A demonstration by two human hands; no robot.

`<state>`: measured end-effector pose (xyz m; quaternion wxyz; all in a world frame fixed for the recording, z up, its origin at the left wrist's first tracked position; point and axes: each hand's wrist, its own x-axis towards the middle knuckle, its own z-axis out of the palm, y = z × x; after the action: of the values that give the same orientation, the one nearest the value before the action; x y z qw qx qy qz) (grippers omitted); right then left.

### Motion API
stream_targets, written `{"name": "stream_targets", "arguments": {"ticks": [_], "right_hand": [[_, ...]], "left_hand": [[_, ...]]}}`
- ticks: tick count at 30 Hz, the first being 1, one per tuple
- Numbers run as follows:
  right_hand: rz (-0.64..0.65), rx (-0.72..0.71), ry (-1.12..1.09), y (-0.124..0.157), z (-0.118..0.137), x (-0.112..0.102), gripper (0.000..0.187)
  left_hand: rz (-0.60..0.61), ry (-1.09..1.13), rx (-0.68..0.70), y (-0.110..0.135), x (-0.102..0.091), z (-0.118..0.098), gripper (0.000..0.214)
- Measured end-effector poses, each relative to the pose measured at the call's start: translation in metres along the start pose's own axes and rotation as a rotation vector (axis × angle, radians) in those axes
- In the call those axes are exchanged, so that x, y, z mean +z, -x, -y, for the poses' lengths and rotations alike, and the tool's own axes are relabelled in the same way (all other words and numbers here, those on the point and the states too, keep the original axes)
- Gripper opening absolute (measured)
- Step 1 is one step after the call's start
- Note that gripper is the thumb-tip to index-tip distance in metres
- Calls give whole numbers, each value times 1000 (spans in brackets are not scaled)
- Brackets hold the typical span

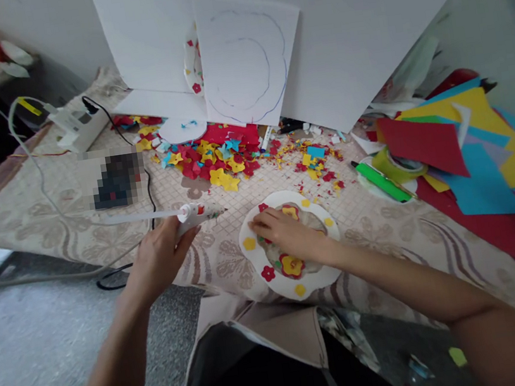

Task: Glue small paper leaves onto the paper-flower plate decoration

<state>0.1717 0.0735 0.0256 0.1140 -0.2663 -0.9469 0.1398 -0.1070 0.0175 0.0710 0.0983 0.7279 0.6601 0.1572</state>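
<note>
While the left hand (162,248) has its fingers wrapped around a white glue gun (192,213), nozzle pointing right, the right hand (287,235) is down on a scalloped white disc (321,278) near the front edge of the surface (364,235). Honestly can't tell if those right fingers are pinching something or just pressing. The disc's got red and yellow flowers (291,265) dotted over it. Behind it and to the left there's a messy pile of paper cutouts (224,177), plus loose coloured sheets (481,181) over on the right.
</note>
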Motion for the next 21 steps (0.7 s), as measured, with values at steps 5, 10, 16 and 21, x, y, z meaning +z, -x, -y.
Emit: {"name": "stream_targets", "arguments": {"ticks": [5,10,16,21], "right_hand": [[-70,61,-89,1,-3,1,42],[-153,47,-150,5,-6,-3,35],[-335,151,-223,23,-19,-15,32],[-485,297,-130,43,-37,-26,27]], "left_hand": [[-22,37,-25,3,9,7,24],[-75,106,-114,6,18,7,29],[-117,135,-188,8,37,7,26],[-195,137,-146,6,52,8,19]]}}
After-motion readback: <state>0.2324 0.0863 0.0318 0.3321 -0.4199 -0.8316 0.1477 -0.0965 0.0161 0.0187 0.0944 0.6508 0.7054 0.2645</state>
